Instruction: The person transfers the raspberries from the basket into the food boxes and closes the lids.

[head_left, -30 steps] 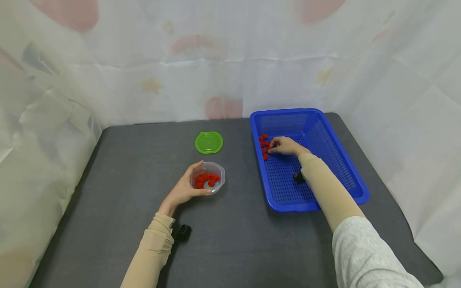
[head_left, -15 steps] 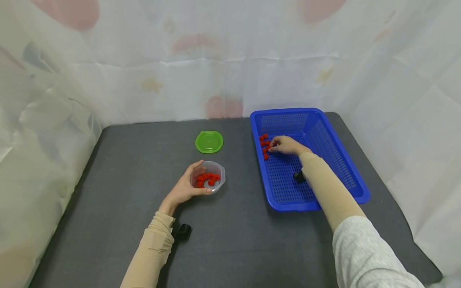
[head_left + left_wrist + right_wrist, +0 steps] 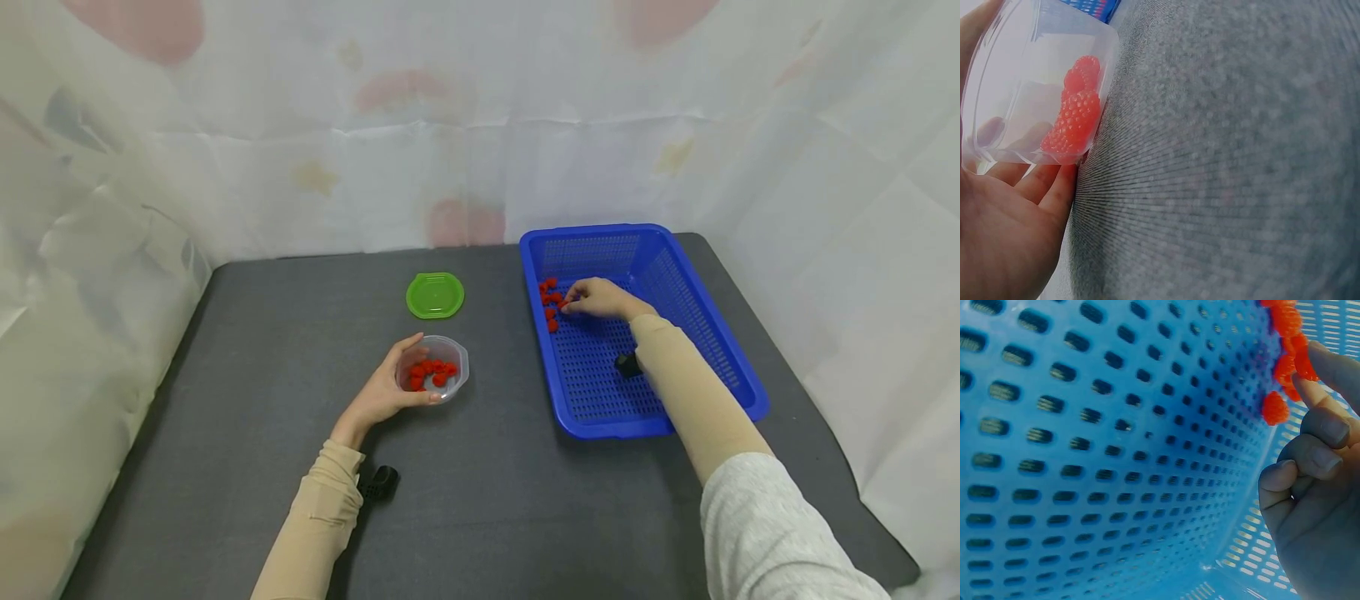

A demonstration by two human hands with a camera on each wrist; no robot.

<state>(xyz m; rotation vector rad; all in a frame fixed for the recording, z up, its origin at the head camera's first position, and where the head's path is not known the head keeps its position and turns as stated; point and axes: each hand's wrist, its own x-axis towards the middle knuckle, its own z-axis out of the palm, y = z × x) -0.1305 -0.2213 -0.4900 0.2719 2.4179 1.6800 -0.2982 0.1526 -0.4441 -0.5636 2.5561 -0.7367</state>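
My left hand (image 3: 380,393) grips a small clear plastic tub (image 3: 463,362) round its side, thumb at the front. Several red raspberries (image 3: 1074,119) lie in the bottom of the tub, which stands on the table. Over at the right, my right hand (image 3: 603,298) reaches down into a blue basket (image 3: 550,379). Between its thumb and forefinger it pinches a raspberry (image 3: 1305,362), seen in the right wrist view. More raspberries (image 3: 552,326) lie along the basket's left wall, close to those fingertips. The other fingers are curled towards the palm.
A green lid (image 3: 435,296) lies flat on the dark grey table (image 3: 495,508), behind the tub. White patterned sheets (image 3: 480,167) hang round the back and sides of the table. The basket's raised rim stands round the right hand.
My right hand has shifted slightly right and away from the left wall, with the pinched raspberry drawn a little off the others. The left hand and the tub have stayed put.
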